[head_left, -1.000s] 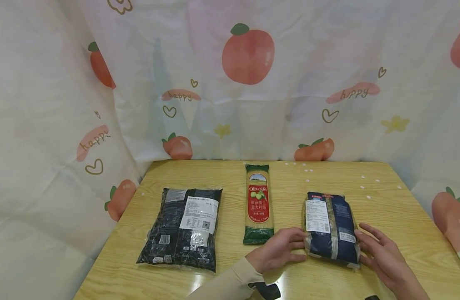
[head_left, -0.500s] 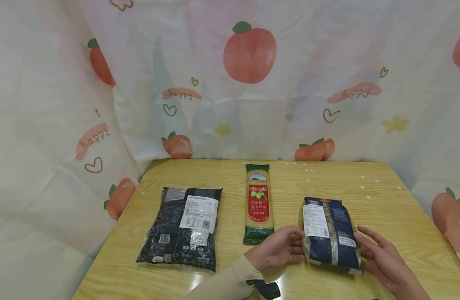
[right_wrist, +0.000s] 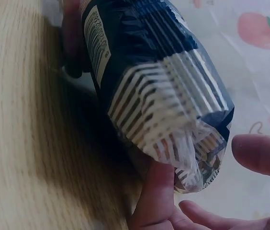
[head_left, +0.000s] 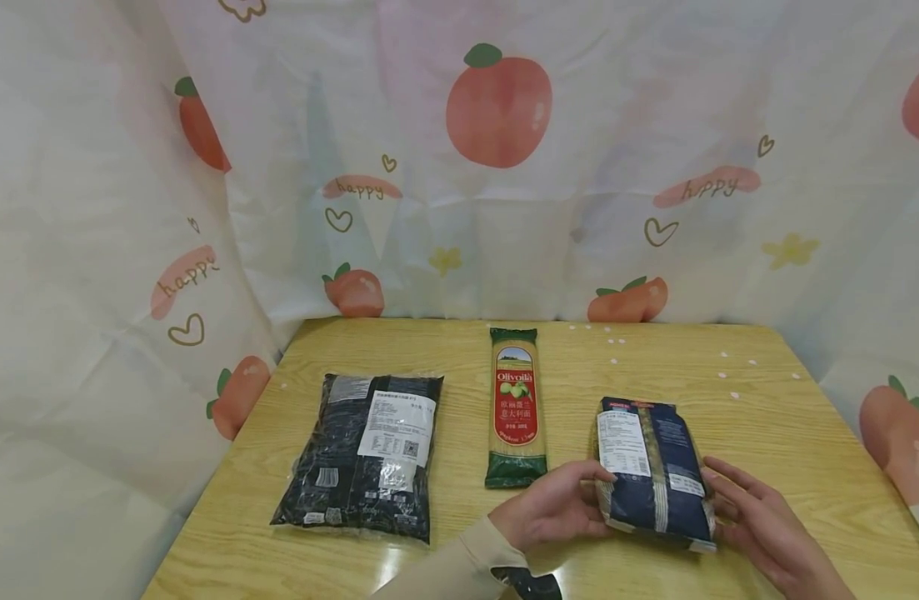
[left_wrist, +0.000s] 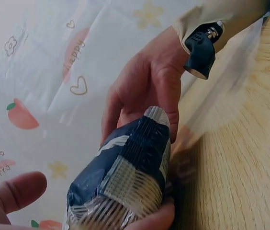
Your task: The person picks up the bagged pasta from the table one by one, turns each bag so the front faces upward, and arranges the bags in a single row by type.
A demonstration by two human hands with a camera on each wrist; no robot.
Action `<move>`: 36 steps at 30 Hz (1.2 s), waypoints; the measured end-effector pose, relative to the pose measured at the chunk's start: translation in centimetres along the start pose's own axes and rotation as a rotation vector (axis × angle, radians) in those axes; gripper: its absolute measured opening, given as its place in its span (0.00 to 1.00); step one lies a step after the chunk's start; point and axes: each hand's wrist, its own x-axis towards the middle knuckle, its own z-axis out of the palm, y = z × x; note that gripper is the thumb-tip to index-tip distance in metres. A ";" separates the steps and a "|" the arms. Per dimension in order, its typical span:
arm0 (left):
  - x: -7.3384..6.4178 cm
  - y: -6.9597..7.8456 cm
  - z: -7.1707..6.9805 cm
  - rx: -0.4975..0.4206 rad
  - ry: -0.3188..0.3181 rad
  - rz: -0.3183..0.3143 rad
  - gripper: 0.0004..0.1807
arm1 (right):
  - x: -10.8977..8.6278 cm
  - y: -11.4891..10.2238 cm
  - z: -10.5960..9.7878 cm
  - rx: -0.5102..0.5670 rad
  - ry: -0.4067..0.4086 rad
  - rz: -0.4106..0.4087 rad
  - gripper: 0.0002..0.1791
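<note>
A dark blue pasta bag (head_left: 657,483) with a white label and a clear strip is held between both hands at the right front of the table. My left hand (head_left: 560,506) holds its left side, thumb at the label's lower edge and fingers low along the side. On the opposite side, my right hand (head_left: 766,525) holds the bag with fingers along its edge. Both wrist views show fingertips tucked under the bag (left_wrist: 135,158), while the near thumb stands apart from it. A shadow lies on the wood beneath the bag (right_wrist: 149,72).
A green-ended spaghetti packet (head_left: 515,408) lies mid-table, just beyond my left hand. Farther left lies a large black bag (head_left: 362,458) with a white label. A fruit-print curtain (head_left: 496,242) encloses the wooden table (head_left: 691,350) at the back and sides.
The pasta bag has come nearer to me and slightly left, tilting a little, with both hands moving along at its sides. The spaghetti packet and black bag stay in place.
</note>
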 end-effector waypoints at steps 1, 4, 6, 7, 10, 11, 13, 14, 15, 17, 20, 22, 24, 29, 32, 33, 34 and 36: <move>0.0 0.0 0.0 0.004 -0.011 -0.004 0.18 | 0.0 0.1 0.0 0.006 0.004 0.003 0.40; -0.1 0.0 0.0 0.044 -0.025 -0.005 0.20 | 0.1 0.3 -0.2 0.013 0.000 0.000 0.38; -0.1 0.0 -0.1 0.074 -0.029 0.001 0.19 | 0.1 0.4 -0.3 0.029 0.001 0.004 0.33; -0.1 0.0 -0.1 0.082 -0.033 0.003 0.18 | 0.2 0.5 -0.4 0.036 0.000 0.005 0.31; -0.2 0.0 -0.3 0.084 -0.041 0.004 0.17 | 0.3 0.7 -0.5 0.043 -0.009 0.001 0.29; -0.2 0.1 -0.3 0.083 -0.043 0.003 0.17 | 0.4 0.7 -0.5 0.043 -0.015 -0.006 0.30; -0.2 0.1 -0.4 0.083 -0.045 0.002 0.16 | 0.4 0.7 -0.4 0.034 -0.024 -0.014 0.36; -0.2 0.1 -0.4 0.084 -0.045 0.002 0.16 | 0.5 0.8 -0.3 0.029 -0.026 -0.016 0.40; -0.2 0.1 -0.4 0.085 -0.046 0.003 0.16 | 0.5 0.8 -0.3 0.026 -0.038 -0.022 0.42; -0.2 0.2 -0.5 0.089 -0.045 0.004 0.16 | 0.4 1.0 -0.1 0.031 -0.062 -0.033 0.45; -0.3 0.1 -0.4 0.090 -0.043 0.011 0.17 | 0.3 1.4 0.0 0.079 -0.124 -0.070 0.34; -0.3 0.1 -0.4 0.092 -0.042 0.016 0.18 | 0.2 1.7 0.0 0.133 -0.169 -0.090 0.22; -0.4 0.1 -0.4 0.093 -0.042 0.020 0.18 | 0.1 1.8 0.0 0.167 -0.206 -0.099 0.17; -0.6 0.1 -0.4 0.105 -0.037 0.029 0.18 | 0.2 1.5 0.5 0.163 -0.191 -0.039 0.43; -0.6 0.1 -0.4 0.112 -0.032 0.031 0.18 | 0.4 1.3 0.7 0.177 -0.163 -0.005 0.48; -0.7 0.1 -0.4 0.113 -0.032 0.030 0.18 | 0.4 1.3 0.7 0.180 -0.155 0.001 0.48; -0.7 0.1 -0.4 0.115 -0.032 0.027 0.18 | 0.5 1.3 0.7 0.186 -0.147 0.005 0.49; -0.7 0.1 -0.4 0.114 -0.035 0.019 0.18 | 0.6 1.2 0.7 0.195 -0.133 0.014 0.49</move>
